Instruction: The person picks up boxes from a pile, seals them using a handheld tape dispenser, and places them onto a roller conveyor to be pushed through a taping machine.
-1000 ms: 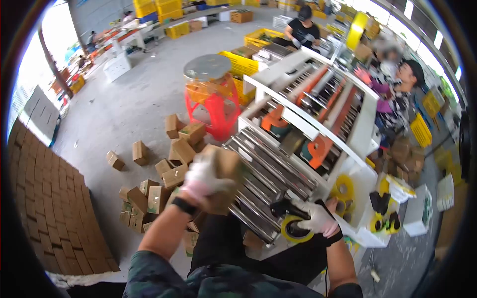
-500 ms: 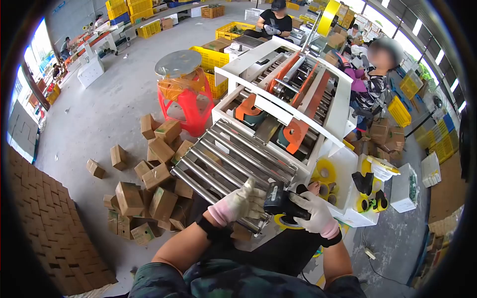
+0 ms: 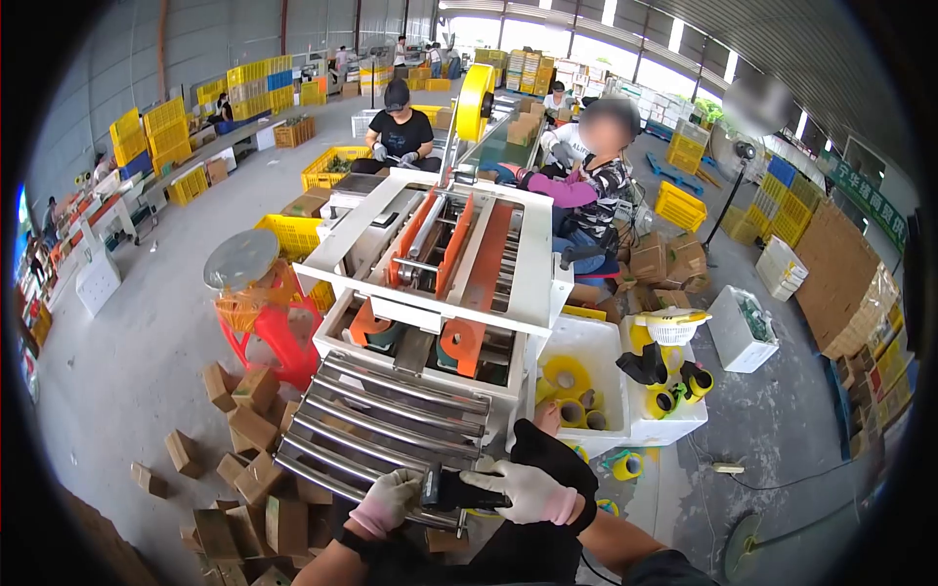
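Two grips closed on tape dispenser point(image 3: 451, 488): left hand point(image 3: 386, 500), right hand point(image 3: 523, 491).

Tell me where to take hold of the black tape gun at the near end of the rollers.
Probably by its right end, coming from the person's right: the black tape gun lies crosswise on the near edge of the roller conveyor, the right hand wraps that end, and the left hand covers the other.

My left hand point(image 3: 387, 500) and right hand point(image 3: 524, 491), both gloved, clasp the black tape dispenser point(image 3: 451, 487) at the near edge of the roller conveyor point(image 3: 391, 426). Small cardboard boxes point(image 3: 256, 471) lie heaped on the floor beside the conveyor's left edge.
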The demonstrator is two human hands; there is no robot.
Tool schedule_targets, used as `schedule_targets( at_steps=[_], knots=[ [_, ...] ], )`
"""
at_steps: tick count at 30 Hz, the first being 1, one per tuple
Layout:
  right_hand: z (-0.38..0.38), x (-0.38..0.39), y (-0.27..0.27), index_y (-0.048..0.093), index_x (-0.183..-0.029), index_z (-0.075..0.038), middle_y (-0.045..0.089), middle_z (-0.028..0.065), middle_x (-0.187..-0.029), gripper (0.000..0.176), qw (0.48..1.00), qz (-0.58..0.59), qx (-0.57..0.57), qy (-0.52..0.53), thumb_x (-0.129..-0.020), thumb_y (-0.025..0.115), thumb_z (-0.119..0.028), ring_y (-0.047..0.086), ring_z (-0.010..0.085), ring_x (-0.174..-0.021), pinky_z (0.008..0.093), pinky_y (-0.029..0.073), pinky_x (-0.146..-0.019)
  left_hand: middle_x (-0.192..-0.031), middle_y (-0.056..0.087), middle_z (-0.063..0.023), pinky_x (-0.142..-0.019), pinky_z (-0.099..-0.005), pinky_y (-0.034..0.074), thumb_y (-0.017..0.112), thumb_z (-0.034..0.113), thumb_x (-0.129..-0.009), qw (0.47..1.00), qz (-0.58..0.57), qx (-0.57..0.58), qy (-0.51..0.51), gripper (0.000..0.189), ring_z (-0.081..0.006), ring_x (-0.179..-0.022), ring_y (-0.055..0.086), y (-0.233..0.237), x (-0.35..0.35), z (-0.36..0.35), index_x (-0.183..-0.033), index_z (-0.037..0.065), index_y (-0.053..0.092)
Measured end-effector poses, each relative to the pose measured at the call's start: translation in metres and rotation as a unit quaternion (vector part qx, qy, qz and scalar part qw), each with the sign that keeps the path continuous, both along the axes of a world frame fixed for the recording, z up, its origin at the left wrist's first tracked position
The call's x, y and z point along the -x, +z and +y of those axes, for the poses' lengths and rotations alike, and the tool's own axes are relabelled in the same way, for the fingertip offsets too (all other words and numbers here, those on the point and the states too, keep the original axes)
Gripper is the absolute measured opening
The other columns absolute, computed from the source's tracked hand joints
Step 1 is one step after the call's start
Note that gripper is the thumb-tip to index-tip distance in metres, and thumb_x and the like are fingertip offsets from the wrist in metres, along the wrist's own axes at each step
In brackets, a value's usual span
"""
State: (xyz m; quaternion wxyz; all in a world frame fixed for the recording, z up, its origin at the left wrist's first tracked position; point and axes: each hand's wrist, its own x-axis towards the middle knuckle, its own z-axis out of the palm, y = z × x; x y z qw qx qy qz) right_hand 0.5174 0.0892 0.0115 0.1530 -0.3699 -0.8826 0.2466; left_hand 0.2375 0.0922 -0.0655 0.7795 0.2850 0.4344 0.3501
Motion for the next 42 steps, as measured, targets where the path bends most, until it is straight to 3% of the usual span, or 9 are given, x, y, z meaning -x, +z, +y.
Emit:
schedule_targets(
  at_steps=[5,6,8,9,11,12,23,29,42],
  knots=[
    [0.019,0.013,-0.006,0.04,-0.149,-0.033,0.054,0.0156,-0.095,0.086,0.996,-0.074,-0.004,0.039,-0.071,0.064,-0.006,0.061,0.0341,-0.076,0.0414,0.054,-0.07,-0.083,0.065,-0.0026,-0.064,-0.0255,0.051,0.056,0.008,-0.096,0.997,0.051,-0.061,0.02,0.013,-0.0122,-0.069,0.062,-0.017,0.008,0.003,-0.106,0.001,0.061],
    [0.024,0.015,-0.009,0.039,-0.149,-0.033,0.053,0.0151,-0.093,0.086,0.996,-0.073,-0.01,0.049,-0.072,0.064,-0.006,0.061,0.0339,-0.075,0.0415,0.053,-0.069,-0.083,0.066,-0.0029,-0.065,-0.026,0.051,0.057,0.007,-0.096,0.95,0.189,-0.249,-0.015,0.013,-0.0128,-0.07,0.062,-0.02,0.011,0.004,-0.106,0.001,0.061],
    [0.035,0.018,-0.018,0.037,-0.15,-0.033,0.052,0.014,-0.09,0.087,0.995,-0.071,-0.023,0.069,-0.073,0.063,-0.007,0.06,0.0335,-0.074,0.0416,0.053,-0.067,-0.085,0.066,-0.0036,-0.066,-0.0271,0.053,0.057,0.007,-0.096,0.699,0.423,-0.571,-0.081,0.013,-0.0139,-0.072,0.063,-0.027,0.02,0.01,-0.106,0.0,0.062],
    [0.038,0.021,-0.015,0.038,-0.149,-0.033,0.051,0.0157,-0.089,0.084,0.994,-0.079,-0.021,0.071,-0.074,0.06,-0.003,0.06,0.035,-0.074,0.0429,0.052,-0.067,-0.081,0.066,-0.0048,-0.06,-0.029,0.053,0.058,0.009,-0.096,0.696,0.409,-0.586,-0.068,0.01,-0.0151,-0.066,0.063,-0.034,0.02,0.012,-0.1,0.001,0.063],
    [0.046,0.026,-0.035,0.039,-0.149,-0.033,0.052,0.0157,-0.089,0.083,0.992,-0.088,-0.044,0.076,-0.074,0.059,-0.003,0.06,0.0351,-0.075,0.0426,0.052,-0.067,-0.077,0.065,-0.0047,-0.055,-0.029,0.052,0.059,0.011,-0.096,0.959,0.184,-0.202,0.073,0.009,-0.015,-0.061,0.062,-0.072,0.017,0.015,-0.096,0.003,0.064],
    [0.05,0.031,-0.045,0.039,-0.149,-0.033,0.052,0.0157,-0.089,0.083,0.991,-0.092,-0.055,0.079,-0.074,0.059,-0.003,0.06,0.0351,-0.075,0.0424,0.052,-0.067,-0.075,0.065,-0.0047,-0.052,-0.029,0.051,0.06,0.012,-0.096,0.989,0.047,0.022,0.139,0.009,-0.0149,-0.058,0.061,-0.078,0.015,0.017,-0.095,0.004,0.064],
    [0.048,0.052,-0.028,0.041,-0.147,-0.039,0.053,0.0148,-0.092,0.08,0.981,-0.176,-0.036,0.071,-0.077,0.058,-0.004,0.062,0.0317,-0.078,0.0416,0.053,-0.071,-0.067,0.059,-0.002,-0.048,-0.0251,0.043,0.059,0.006,-0.094,0.935,0.301,-0.137,0.127,0.008,-0.0088,-0.052,0.052,-0.103,0.023,0.022,-0.089,0.003,0.064],
    [0.049,0.017,-0.001,0.044,-0.145,-0.039,0.051,0.0137,-0.088,0.081,0.987,-0.123,-0.07,0.08,-0.075,0.059,-0.002,0.06,0.0328,-0.072,0.0425,0.051,-0.064,-0.063,0.057,-0.006,-0.048,-0.0248,0.043,0.056,-0.001,-0.091,0.956,0.199,-0.084,0.199,0.007,-0.0116,-0.051,0.051,-0.034,0.098,0.03,-0.087,-0.002,0.062],
    [0.028,-0.031,0.047,0.051,-0.141,-0.036,0.049,0.0117,-0.077,0.08,0.99,-0.061,-0.106,0.068,-0.068,0.062,-0.006,0.054,0.0301,-0.063,0.0399,0.047,-0.059,-0.07,0.059,-0.0058,-0.054,-0.0237,0.041,0.05,-0.01,-0.087,0.941,0.27,-0.137,0.152,0.014,-0.0104,-0.058,0.051,0.082,0.134,0.023,-0.091,-0.006,0.062]
  ],
)
